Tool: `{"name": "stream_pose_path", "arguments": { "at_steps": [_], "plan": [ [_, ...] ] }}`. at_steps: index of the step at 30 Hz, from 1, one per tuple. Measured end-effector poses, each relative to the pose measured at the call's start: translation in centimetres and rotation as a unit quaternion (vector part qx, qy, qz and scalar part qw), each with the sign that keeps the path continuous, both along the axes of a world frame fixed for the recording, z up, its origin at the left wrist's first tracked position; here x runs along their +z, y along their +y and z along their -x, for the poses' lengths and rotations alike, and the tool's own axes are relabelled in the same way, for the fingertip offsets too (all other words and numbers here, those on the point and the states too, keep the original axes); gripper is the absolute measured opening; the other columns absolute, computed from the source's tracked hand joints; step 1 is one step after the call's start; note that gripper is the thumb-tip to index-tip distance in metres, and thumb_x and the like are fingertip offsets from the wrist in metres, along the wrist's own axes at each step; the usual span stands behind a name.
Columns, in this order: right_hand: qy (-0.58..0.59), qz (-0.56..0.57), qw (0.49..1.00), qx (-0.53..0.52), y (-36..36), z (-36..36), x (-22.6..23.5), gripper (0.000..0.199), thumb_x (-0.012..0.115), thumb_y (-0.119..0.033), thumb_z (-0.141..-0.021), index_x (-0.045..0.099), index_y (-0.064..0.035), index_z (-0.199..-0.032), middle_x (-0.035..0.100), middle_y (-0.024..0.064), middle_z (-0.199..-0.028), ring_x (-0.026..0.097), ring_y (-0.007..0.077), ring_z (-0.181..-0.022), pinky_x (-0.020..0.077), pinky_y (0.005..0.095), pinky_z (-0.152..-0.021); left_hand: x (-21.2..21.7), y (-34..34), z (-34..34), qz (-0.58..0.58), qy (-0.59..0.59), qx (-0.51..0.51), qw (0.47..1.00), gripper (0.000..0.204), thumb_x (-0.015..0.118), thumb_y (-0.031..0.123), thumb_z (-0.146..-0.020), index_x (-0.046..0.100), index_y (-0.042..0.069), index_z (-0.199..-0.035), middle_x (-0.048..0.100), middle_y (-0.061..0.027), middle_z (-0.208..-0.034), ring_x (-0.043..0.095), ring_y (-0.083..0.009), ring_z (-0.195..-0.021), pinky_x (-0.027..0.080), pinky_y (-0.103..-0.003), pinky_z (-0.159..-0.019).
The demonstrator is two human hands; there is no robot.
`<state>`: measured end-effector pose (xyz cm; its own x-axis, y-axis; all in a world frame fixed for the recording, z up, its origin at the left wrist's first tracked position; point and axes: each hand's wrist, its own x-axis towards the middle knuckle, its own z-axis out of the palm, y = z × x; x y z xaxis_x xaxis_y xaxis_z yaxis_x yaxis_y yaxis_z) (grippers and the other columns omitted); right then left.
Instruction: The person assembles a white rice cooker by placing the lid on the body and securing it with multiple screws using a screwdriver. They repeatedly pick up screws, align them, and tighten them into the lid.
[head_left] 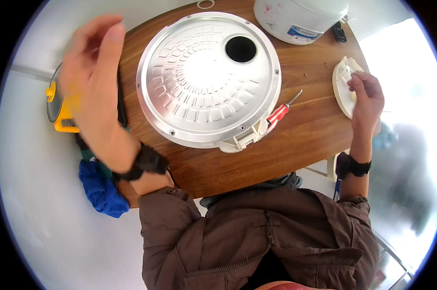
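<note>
My left hand (94, 82) is raised over the table's left edge, blurred, fingers apart and holding nothing. My right hand (366, 99) rests at the table's right edge, fingers closed on a cream plastic part (343, 82) lying there. Between the hands lies a large round silver metal lid plate (209, 77) with an embossed pattern and a dark round hole, cream plastic showing at its lower rim. A red-handled screwdriver (280, 112) lies just right of the plate.
The round wooden table (296, 145) carries a white appliance body (298, 17) at the back and a small ring (205, 4) at the far edge. Left of the table sit a yellow-handled object (59, 108) and a blue cloth (102, 191). White floor surrounds it.
</note>
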<state>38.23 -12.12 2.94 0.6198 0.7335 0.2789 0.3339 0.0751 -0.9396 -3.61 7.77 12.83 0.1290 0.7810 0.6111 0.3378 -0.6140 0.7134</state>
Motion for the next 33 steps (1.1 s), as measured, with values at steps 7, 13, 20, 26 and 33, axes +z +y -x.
{"name": "stream_pose_path", "arguments": {
  "at_steps": [7, 13, 20, 26, 33],
  "plan": [
    [0.485, -0.152, 0.755, 0.415, 2.0, 16.3, 5.0, 0.017, 0.074, -0.008, -0.094, 0.063, -0.0078, -0.107, 0.069, 0.0126, -0.106, 0.06, 0.0103, -0.071, 0.05, 0.023, -0.062, 2.6, -9.3, -4.0, -0.123, 0.106, -0.287, 0.944, 0.04, 0.086, 0.005, -0.071, 0.075, 0.001, -0.109, 0.065, -0.0066, -0.097, 0.062, -0.0177, -0.083, 0.048, -0.028, -0.072],
    [0.528, -0.158, 0.72, 0.421, 2.3, 19.1, 6.2, 0.015, 0.074, -0.009, -0.096, 0.062, -0.0099, -0.105, 0.071, 0.0053, -0.103, 0.055, 0.0061, -0.072, 0.043, 0.0203, -0.06, 0.7, -10.2, -7.0, -0.128, 0.025, -0.24, 0.962, 0.045, 0.09, 0.0, -0.06, 0.079, 0.004, -0.103, 0.065, -0.0041, -0.087, 0.063, -0.0161, -0.076, 0.049, -0.027, -0.063],
    [0.471, -0.134, 0.784, 0.383, 1.0, 19.3, 6.7, 0.016, 0.067, -0.017, -0.102, 0.054, -0.01, -0.109, 0.062, 0.0085, -0.1, 0.056, 0.0086, -0.078, 0.0463, 0.0219, -0.064, 0.1, -10.9, -7.2, -0.082, -0.022, -0.274, 0.958, 0.037, 0.09, 0.004, -0.059, 0.08, 0.005, -0.095, 0.062, -0.0025, -0.086, 0.058, -0.0148, -0.078, 0.046, -0.026, -0.065],
    [0.111, -0.161, 0.95, 0.243, 0.2, 16.5, 5.3, 0.018, 0.07, -0.009, -0.098, 0.065, -0.0004, -0.113, 0.074, 0.0106, -0.102, 0.069, 0.0142, -0.083, 0.0573, 0.0281, -0.076, 0.4, -10.7, -6.3, -0.102, -0.038, -0.276, 0.955, 0.027, 0.086, 0.002, -0.067, 0.078, 0.001, -0.093, 0.064, -0.0059, -0.088, 0.058, -0.0157, -0.079, 0.043, -0.025, -0.067],
    [-0.446, 0.065, 0.84, 0.302, -0.5, 11.5, -3.2, 0.038, 0.081, -0.015, -0.083, 0.066, -0.0057, -0.116, 0.068, 0.0079, -0.111, 0.065, 0.0266, -0.107, 0.0516, 0.04, -0.096, 1.0, -8.4, -3.6, -0.077, -0.06, -0.297, 0.95, 0.014, 0.075, 0.002, -0.087, 0.072, -0.006, -0.099, 0.071, -0.0159, -0.099, 0.065, -0.0175, -0.08, 0.054, -0.027, -0.073]
  ]
}}
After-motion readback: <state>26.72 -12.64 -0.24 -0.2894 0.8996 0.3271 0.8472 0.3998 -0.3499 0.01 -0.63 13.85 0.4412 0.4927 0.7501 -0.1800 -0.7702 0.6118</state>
